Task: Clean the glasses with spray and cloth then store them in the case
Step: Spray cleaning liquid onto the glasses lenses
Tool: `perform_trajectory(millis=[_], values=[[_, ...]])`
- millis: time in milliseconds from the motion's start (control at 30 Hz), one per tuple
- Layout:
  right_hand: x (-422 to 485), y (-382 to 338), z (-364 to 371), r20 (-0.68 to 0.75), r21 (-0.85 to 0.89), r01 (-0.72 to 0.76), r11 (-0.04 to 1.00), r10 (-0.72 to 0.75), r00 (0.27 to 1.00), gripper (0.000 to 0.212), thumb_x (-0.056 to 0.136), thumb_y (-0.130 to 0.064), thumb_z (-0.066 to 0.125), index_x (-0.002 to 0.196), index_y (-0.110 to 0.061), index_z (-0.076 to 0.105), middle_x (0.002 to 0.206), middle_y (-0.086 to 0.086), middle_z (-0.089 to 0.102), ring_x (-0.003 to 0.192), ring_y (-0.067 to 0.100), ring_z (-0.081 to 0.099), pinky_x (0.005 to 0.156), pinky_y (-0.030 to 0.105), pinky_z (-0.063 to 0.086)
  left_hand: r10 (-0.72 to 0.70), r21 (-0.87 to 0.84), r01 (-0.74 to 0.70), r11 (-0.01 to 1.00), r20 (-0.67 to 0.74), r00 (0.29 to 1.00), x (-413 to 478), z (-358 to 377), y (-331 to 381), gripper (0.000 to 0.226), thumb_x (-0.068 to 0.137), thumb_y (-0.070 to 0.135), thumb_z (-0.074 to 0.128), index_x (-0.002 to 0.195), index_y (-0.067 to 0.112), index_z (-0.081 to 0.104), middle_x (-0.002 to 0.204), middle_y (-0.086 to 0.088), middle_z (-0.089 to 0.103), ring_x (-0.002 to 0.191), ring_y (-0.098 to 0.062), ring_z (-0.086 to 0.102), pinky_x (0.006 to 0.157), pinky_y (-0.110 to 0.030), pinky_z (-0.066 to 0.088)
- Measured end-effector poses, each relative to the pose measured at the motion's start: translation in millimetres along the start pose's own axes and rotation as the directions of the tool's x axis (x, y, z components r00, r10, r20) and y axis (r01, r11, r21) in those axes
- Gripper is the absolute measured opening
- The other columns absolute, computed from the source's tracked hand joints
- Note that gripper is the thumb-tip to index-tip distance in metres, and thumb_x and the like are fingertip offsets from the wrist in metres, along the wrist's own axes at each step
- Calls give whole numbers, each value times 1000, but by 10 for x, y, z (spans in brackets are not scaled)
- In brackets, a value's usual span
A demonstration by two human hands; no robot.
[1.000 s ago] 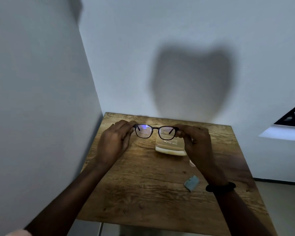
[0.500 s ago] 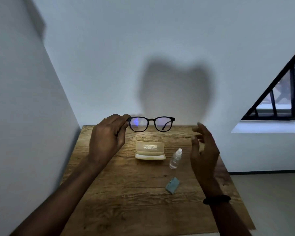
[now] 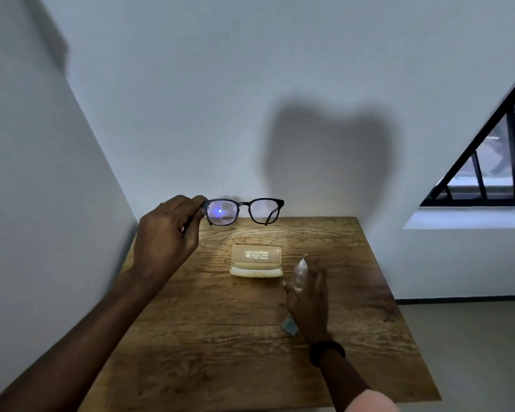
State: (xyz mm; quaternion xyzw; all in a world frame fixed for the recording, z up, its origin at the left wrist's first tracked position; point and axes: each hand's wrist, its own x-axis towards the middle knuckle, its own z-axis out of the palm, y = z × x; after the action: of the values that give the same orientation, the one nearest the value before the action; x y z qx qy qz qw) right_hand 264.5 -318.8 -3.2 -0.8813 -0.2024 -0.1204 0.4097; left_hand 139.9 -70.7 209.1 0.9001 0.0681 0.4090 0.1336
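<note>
The left hand [image 3: 167, 239] pinches the one pair of glasses [image 3: 244, 211] by its left end, raised at frame centre. The right hand [image 3: 308, 295], lower right, is at the one spray bottle [image 3: 300, 272]; its grip cannot be told. One open case [image 3: 256, 260] lies left of it, one cloth [image 3: 289, 328] just below it.

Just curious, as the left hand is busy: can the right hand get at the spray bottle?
Probably yes. The right hand is open right beside the spray bottle, with nothing between them; the open glasses case sits clear of it.
</note>
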Motion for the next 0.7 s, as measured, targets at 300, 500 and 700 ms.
perform_trajectory(millis=[300,500,700], values=[[36,3,137,53,-130,-13,991,20,998,89,79,-20,78,150,-24,24,132,10,55,110,30,61,89,44,52,-32,19,32,999,-10,999,-119,-26,-2,14,95,9,61,101,13,73,73,1,62,60,-24,56,54,-35,47],[99,3,105,73,-102,18,995,-10,997,84,85,-11,71,149,-30,21,136,12,54,106,32,64,82,40,55,-46,32,46,998,-11,999,-172,-58,31,14,95,11,62,101,16,73,72,3,61,60,-24,56,55,-36,49],[97,-132,-111,31,0,75,997,-75,997,94,83,-7,73,151,-40,17,133,12,56,93,26,67,61,32,59,-45,40,47,998,-32,998,-227,-108,0,15,94,10,63,101,16,74,71,3,62,58,-23,57,55,-37,50]])
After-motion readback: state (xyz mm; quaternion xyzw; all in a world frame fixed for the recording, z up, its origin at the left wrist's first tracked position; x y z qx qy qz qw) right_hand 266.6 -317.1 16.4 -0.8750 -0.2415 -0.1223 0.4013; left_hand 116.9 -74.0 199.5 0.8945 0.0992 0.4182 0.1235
